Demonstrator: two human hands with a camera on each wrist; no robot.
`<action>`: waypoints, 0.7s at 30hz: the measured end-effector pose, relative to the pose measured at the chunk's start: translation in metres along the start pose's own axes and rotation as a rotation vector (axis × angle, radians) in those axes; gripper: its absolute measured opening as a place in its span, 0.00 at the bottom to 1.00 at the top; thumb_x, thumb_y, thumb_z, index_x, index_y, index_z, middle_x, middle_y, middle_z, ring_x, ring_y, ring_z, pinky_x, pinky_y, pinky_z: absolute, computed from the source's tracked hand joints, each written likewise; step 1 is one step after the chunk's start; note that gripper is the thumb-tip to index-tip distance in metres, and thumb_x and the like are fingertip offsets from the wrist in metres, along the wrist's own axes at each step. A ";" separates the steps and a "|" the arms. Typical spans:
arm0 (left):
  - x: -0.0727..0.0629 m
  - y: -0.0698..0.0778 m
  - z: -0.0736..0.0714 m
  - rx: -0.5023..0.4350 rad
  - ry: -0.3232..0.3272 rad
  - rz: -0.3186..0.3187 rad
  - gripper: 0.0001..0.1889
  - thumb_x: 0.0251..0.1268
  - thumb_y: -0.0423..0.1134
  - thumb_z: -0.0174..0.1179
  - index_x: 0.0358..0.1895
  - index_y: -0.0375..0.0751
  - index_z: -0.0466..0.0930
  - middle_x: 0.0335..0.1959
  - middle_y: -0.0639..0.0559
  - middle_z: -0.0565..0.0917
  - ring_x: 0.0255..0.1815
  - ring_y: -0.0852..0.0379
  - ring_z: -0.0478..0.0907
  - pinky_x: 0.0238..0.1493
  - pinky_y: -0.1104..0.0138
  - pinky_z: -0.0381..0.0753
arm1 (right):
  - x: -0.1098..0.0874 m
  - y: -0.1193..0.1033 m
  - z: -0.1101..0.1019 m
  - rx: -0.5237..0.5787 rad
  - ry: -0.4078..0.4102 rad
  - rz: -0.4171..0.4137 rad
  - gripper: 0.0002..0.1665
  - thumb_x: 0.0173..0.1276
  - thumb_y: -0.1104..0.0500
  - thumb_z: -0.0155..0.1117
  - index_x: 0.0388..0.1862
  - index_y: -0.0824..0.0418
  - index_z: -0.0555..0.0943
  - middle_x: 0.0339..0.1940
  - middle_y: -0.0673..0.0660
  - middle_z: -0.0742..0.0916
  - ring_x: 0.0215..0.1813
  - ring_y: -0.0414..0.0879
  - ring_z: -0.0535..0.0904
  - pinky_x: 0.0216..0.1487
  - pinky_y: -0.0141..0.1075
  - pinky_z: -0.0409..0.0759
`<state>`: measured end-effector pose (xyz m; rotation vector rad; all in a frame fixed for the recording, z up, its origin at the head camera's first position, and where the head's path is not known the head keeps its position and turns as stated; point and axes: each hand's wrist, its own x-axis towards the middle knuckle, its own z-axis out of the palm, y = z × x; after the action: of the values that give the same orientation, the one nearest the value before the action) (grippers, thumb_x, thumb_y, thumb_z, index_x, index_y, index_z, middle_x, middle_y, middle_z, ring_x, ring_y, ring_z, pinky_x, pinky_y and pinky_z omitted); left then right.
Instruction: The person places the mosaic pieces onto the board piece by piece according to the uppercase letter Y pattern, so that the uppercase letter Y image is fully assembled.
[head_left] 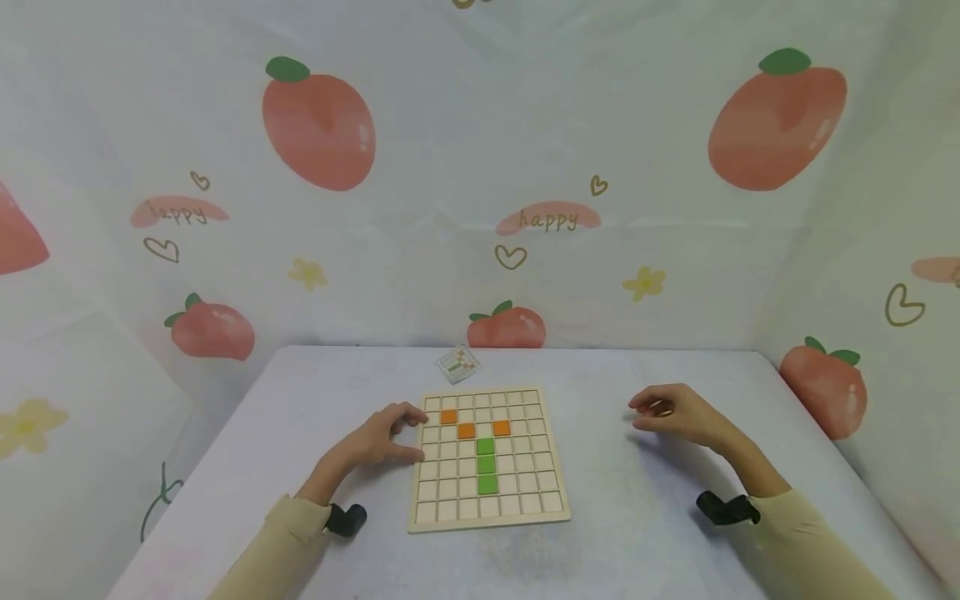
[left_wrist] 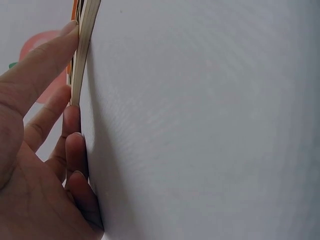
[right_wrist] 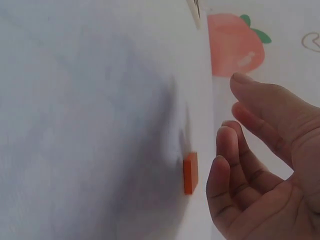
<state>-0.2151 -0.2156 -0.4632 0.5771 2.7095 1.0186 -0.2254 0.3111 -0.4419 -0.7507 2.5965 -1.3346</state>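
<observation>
A pale wooden grid board (head_left: 489, 526) lies on the table, holding three orange square tiles (head_left: 467, 431) and three green square tiles (head_left: 487, 464), the green ones in one column. My left hand (head_left: 384, 437) rests at the board's left side, thumb and index finger spread apart with their tips touching its edge (left_wrist: 86, 55). To the right of the board, my right hand (head_left: 678, 414) hovers with loosely bent fingers (right_wrist: 227, 145) and nothing between them. A loose orange tile (right_wrist: 190, 173) lies on the table close to that hand; in the head view the hand hides it.
Behind the board lies a small card (head_left: 457, 364) printed with a grid and coloured squares. A white curtain (head_left: 435, 167) with fruit prints stands around the table (head_left: 600, 542) at the back and sides. Black wrist mounts (head_left: 727, 508) stick out from both sleeves.
</observation>
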 end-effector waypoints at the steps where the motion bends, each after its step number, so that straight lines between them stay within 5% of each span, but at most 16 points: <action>1: 0.000 0.000 0.000 -0.004 -0.001 0.004 0.29 0.53 0.43 0.79 0.57 0.41 0.79 0.50 0.51 0.77 0.47 0.49 0.69 0.51 0.52 0.71 | -0.001 0.001 -0.002 0.000 0.002 -0.002 0.17 0.64 0.64 0.75 0.48 0.71 0.83 0.40 0.60 0.85 0.39 0.47 0.83 0.39 0.32 0.78; 10: 0.000 -0.002 0.001 -0.012 0.000 -0.012 0.29 0.53 0.44 0.79 0.58 0.42 0.79 0.50 0.52 0.77 0.48 0.50 0.69 0.53 0.52 0.70 | -0.007 0.012 -0.019 -0.024 0.015 -0.025 0.17 0.63 0.67 0.75 0.49 0.74 0.83 0.43 0.64 0.87 0.41 0.48 0.85 0.41 0.33 0.81; 21: 0.001 -0.001 0.002 -0.004 -0.004 -0.026 0.29 0.53 0.44 0.79 0.58 0.43 0.79 0.51 0.52 0.77 0.49 0.49 0.70 0.54 0.52 0.70 | -0.008 0.028 -0.028 -0.022 -0.013 0.042 0.21 0.61 0.66 0.78 0.50 0.73 0.82 0.43 0.62 0.85 0.40 0.47 0.82 0.41 0.32 0.81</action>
<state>-0.2161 -0.2144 -0.4649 0.5408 2.7037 1.0151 -0.2384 0.3487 -0.4476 -0.7017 2.6062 -1.2872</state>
